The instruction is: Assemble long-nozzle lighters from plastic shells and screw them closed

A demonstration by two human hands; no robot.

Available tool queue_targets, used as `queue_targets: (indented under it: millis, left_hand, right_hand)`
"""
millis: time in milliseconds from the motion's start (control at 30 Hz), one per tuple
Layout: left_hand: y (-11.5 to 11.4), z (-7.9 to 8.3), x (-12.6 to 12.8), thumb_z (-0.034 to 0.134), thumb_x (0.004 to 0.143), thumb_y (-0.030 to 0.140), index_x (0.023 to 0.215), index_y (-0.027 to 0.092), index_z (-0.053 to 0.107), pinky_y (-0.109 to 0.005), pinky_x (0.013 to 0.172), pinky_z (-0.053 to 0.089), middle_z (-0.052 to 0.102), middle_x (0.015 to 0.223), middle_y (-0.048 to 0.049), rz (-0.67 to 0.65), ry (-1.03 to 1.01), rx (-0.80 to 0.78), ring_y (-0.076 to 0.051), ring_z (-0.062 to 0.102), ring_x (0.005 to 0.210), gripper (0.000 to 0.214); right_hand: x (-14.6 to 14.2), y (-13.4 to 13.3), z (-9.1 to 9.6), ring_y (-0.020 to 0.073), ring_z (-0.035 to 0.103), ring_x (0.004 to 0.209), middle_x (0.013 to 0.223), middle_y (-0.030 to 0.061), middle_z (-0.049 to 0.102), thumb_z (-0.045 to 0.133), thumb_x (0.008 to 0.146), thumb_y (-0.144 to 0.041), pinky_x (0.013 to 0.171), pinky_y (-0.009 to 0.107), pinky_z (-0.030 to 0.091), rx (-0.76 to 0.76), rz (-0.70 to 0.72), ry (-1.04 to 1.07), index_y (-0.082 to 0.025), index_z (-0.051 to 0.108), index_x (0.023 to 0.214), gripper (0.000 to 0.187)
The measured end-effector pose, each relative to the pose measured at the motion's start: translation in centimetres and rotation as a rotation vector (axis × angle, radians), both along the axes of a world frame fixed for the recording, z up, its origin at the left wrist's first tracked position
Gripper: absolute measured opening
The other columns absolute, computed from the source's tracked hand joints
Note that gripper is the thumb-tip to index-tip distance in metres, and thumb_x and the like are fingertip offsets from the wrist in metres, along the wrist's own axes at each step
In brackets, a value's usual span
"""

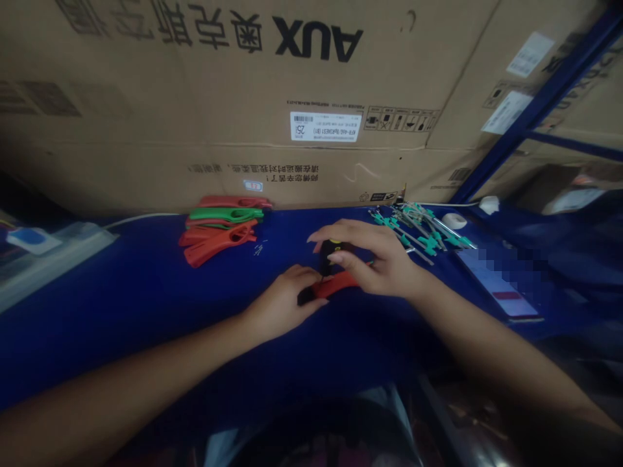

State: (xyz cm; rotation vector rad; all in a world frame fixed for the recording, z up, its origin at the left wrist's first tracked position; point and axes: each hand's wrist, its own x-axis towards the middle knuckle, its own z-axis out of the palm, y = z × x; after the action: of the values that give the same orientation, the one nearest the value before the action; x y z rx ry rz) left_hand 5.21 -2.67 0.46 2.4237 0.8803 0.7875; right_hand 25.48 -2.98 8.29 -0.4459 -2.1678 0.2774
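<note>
Near the middle of the blue table, my left hand [280,299] is closed on a red plastic handle [339,283], gripping its dark end between thumb and fingers. My right hand [387,259] wraps thumb and fingers around a stubby black screwdriver [331,254] with yellow marks. The screwdriver stands nearly upright over the red handle, its lower end close to my left fingertips. Whether its tip sits in a screw is too small to see. Part of the handle is hidden under my right hand.
Several red plastic handles [219,245] and a green handle [224,213] lie piled at the left, beside tiny screws [259,248]. Metal rods with teal parts [426,237] are heaped right, near a phone [501,285] and white roll [453,221]. Behind stands a large cardboard box [204,123].
</note>
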Motion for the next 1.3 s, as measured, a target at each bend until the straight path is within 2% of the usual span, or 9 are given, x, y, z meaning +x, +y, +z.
queue_targets:
  millis: [167,267,367,533,633,733,833,1100,1300]
  left_hand:
    - [0.0,0.0,0.1,0.078,0.082,0.02,0.112,0.021,0.069,-0.042,0.095,0.053,0.074,0.109,-0.0058,-0.003,-0.017,-0.002,-0.025,0.066,0.104,0.031]
    - [0.0,0.3,0.1,0.078,0.082,0.02,0.114,0.021,0.07,-0.04,0.092,0.053,0.074,0.104,-0.0046,0.008,0.008,-0.004,-0.024,0.067,0.098,0.032]
    - [0.0,0.4,0.0,0.079,0.082,0.02,0.113,0.021,0.071,-0.038,0.088,0.054,0.073,0.098,-0.0037,0.014,0.021,-0.015,-0.022,0.067,0.092,0.032]
    - [0.0,0.1,0.0,0.079,0.081,0.02,0.11,0.02,0.071,-0.04,0.09,0.054,0.074,0.103,-0.0056,0.027,0.006,-0.027,-0.024,0.066,0.099,0.03]
    - [0.0,0.0,0.1,0.079,0.08,0.02,0.104,0.019,0.071,-0.041,0.089,0.054,0.074,0.1,-0.0061,0.035,0.004,-0.023,-0.025,0.066,0.097,0.025]
    - [0.0,0.0,0.1,0.079,0.081,0.021,0.102,0.02,0.071,-0.04,0.086,0.054,0.073,0.097,-0.0052,0.031,0.004,-0.013,-0.024,0.066,0.093,0.023]
    - [0.1,-0.1,0.1,0.079,0.081,0.021,0.101,0.019,0.071,-0.039,0.084,0.055,0.073,0.096,-0.0053,0.025,-0.011,-0.013,-0.024,0.067,0.092,0.022]
    - [0.3,-0.7,0.2,0.076,0.083,0.02,0.101,0.02,0.072,-0.041,0.091,0.055,0.075,0.1,-0.0058,-0.001,-0.044,-0.002,-0.026,0.068,0.1,0.019]
    - [0.6,0.9,-0.7,0.071,0.085,0.018,0.122,0.02,0.068,-0.04,0.098,0.054,0.073,0.116,-0.0085,0.022,0.093,0.029,-0.024,0.068,0.106,0.037]
  right_hand:
    - [0.3,0.2,-0.2,0.0155,0.067,0.082,0.095,0.0069,0.073,0.072,0.09,-0.034,0.074,0.027,0.056,0.194,-0.208,0.0,-0.015,0.068,0.112,0.029]
    - [0.6,0.0,0.4,0.0165,0.068,0.101,0.12,0.011,0.069,0.051,0.102,-0.028,0.086,0.03,0.057,0.084,-0.153,-0.108,-0.017,0.06,0.131,0.032]
    - [0.6,-0.1,0.7,0.0146,0.068,0.098,0.112,0.0092,0.071,0.043,0.103,-0.019,0.087,0.03,0.057,-0.022,-0.039,-0.088,-0.016,0.057,0.134,0.034]
    - [0.4,-0.2,0.6,0.0155,0.07,0.092,0.103,0.0082,0.074,0.062,0.097,-0.029,0.083,0.027,0.057,0.154,-0.175,-0.099,-0.016,0.066,0.118,0.025]
    - [0.7,-0.6,1.1,0.0171,0.071,0.097,0.109,0.0088,0.073,0.059,0.099,-0.034,0.082,0.027,0.057,0.22,-0.258,-0.235,-0.018,0.063,0.126,0.032]
    - [0.9,-1.0,1.5,0.0177,0.066,0.114,0.121,0.01,0.07,0.047,0.102,-0.02,0.094,0.031,0.055,0.095,-0.139,-0.248,-0.018,0.055,0.137,0.036]
    - [0.8,-1.0,1.4,0.016,0.068,0.105,0.115,0.0092,0.071,0.05,0.1,-0.015,0.092,0.03,0.056,0.044,-0.028,-0.168,-0.016,0.059,0.13,0.032]
    - [-0.3,-0.9,0.9,0.0179,0.067,0.109,0.118,0.0092,0.07,0.055,0.1,-0.022,0.089,0.03,0.057,0.082,-0.089,-0.218,-0.018,0.059,0.127,0.027]
    - [2.0,0.5,1.2,0.0088,0.065,0.062,0.1,0.0026,0.067,0.057,0.099,-0.029,0.059,0.024,0.058,-0.18,-0.201,0.204,-0.023,0.058,0.124,0.026]
